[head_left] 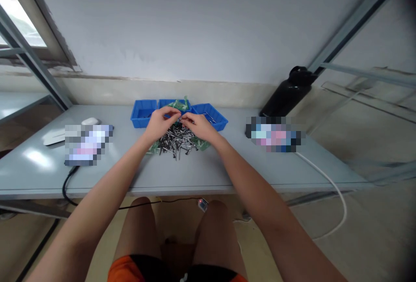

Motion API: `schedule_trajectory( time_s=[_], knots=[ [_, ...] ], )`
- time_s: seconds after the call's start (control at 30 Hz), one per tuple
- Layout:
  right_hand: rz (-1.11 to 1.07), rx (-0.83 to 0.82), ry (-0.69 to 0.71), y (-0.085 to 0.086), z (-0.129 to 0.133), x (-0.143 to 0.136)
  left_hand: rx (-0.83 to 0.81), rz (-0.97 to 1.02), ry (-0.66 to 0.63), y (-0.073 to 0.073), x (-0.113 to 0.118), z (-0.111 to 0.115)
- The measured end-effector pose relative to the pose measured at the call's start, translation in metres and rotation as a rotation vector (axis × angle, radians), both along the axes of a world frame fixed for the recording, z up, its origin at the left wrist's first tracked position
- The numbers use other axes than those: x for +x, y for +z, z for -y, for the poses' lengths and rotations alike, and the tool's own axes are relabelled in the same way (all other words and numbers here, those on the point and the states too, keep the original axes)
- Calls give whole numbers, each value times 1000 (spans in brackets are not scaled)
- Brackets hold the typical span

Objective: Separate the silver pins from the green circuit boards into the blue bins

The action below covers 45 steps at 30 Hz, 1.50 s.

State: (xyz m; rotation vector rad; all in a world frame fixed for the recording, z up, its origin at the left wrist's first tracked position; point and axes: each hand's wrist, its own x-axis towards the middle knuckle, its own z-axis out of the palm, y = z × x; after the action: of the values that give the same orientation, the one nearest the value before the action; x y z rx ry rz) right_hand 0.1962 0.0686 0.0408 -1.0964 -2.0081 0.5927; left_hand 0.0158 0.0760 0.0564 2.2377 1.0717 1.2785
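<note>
My left hand (pixel 159 122) and right hand (pixel 199 126) meet over silvery metal screws (pixel 177 141); I can't judge either grip. Blue rectangular plastic bins (pixel 139 122) crowd beyond; black cylindrical bottle (pixel 284 97), far right.

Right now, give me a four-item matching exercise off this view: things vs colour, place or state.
1. Bottle
2. Bins
3. Metal fasteners
4. Left hand

A. Loosely heaped, below the hands
B. Fingers bent, close to the right hand
C. Black, at the far right
D. Blue, three side by side

Pairs: 1-C; 2-D; 3-A; 4-B
</note>
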Motion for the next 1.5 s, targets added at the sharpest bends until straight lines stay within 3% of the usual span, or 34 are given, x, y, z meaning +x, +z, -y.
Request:
schedule_trajectory(
  time_s=[0.43, 0.7, 0.83, 1.1, 1.27, 1.5],
  knots=[
    [-155, -77, 45, -5, -6, -1, 2, -88, -44, -5, -2, -3],
    [-155, -50, 2, -1, -5, 1, 89, -391, -36, -9, -7, -8],
    [-91, 2, -55, 0, -5, 2, 102, -380, -7, -12, -7, -9],
    [-163, -17, -104, 0, -7, 7, 94, -363, 58, -9, -9, -9],
    [-48, 26, -119, 2, -5, 8, 126, -244, 100, -7, -10, -8],
    [21, 88, -117, 4, -3, 7, 138, -236, 119, -10, -9, -10]
  ],
)
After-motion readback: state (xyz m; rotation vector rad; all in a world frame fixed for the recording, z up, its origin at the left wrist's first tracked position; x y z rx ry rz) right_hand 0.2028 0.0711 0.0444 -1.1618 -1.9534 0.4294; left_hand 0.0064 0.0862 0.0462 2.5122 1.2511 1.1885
